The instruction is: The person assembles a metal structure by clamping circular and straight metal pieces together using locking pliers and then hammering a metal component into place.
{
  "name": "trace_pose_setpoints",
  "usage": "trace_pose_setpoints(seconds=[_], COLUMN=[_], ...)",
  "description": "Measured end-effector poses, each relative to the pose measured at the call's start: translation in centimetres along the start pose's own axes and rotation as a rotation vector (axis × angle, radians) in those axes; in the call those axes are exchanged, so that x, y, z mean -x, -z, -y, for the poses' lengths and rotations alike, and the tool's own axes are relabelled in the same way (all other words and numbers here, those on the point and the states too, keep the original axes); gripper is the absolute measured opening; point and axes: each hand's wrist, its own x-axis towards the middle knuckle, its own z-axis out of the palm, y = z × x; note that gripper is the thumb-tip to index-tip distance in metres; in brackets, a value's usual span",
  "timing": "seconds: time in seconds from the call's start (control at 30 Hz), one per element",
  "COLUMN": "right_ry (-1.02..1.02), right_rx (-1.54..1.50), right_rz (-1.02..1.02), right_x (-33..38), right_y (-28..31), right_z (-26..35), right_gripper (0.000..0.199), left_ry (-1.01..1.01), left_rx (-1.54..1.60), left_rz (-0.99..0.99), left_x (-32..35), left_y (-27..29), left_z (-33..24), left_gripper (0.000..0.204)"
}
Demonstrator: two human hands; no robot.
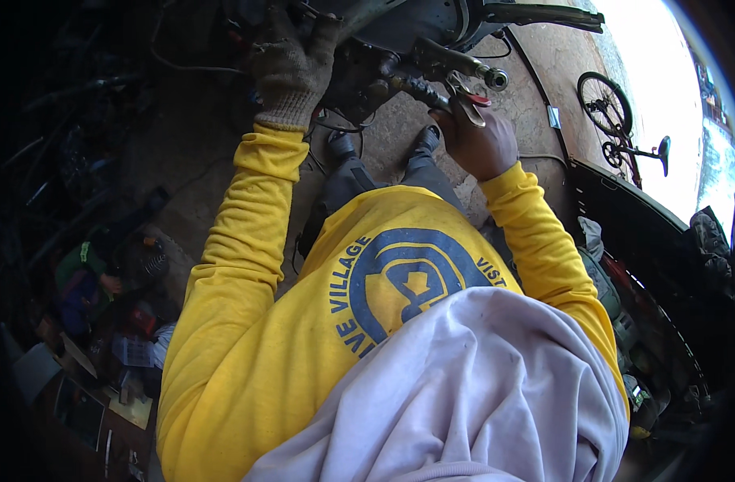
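Note:
My left hand (294, 68), in a dirty knitted work glove, is at the top left against dark machinery. Its fingers curl among shadowed parts, and what they grip is hidden. A pale metal bar (371, 14) slants away beside it. Bare, my right hand (481, 145) closes round a metal tool with a red lever (469, 100). From its fingers a dark, rough rod (420, 88) runs left into the greasy machine parts (367, 76). Just above lies a metal tube with a round open end (494, 78).
My feet (424, 138) stand on a stained concrete floor (199, 185) below the machine. A bicycle (612, 120) is at the right, beyond a dark panel (624, 197). A person in dark and green clothing (86, 269) is at the left, near cluttered boxes. Bags and loose things (600, 281) line the right.

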Motion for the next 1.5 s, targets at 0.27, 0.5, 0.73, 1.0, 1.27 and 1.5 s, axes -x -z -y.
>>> trace_pose_setpoints(seconds=[0.27,0.5,0.73,1.0,1.27,1.5], right_ry=[0.169,0.014,0.106,0.03,-0.07,0.123], right_rx=[-0.028,-0.061,-0.026,-0.046,-0.007,-0.122], right_rz=[-0.068,-0.029,0.033,-0.005,-0.019,-0.013], right_x=[0.8,0.7,-0.6,0.9,-1.4,0.5], right_y=[0.1,0.2,-0.6,-0.4,-1.9,0.7], right_z=[0.2,0.8,-0.8,1.1,0.5,2.7], right_gripper=[0.033,0.027,0.028,0.035,0.031,0.029], left_ry=[-0.046,0.02,-0.062,0.022,0.025,0.006], left_rx=[-0.17,-0.091,-0.097,-0.01,-0.133,-0.138], left_rz=[-0.031,0.014,-0.049,0.043,0.006,-0.028], left_x=[0.6,0.2,0.3,0.1,0.3,0.7], left_y=[-0.7,-0.1,-0.5,0.0,-1.1,-1.1], left_z=[1.0,0.1,0.7,0.0,1.5,1.6], left_gripper=[0.067,0.066,0.064,0.065,0.069,0.064])
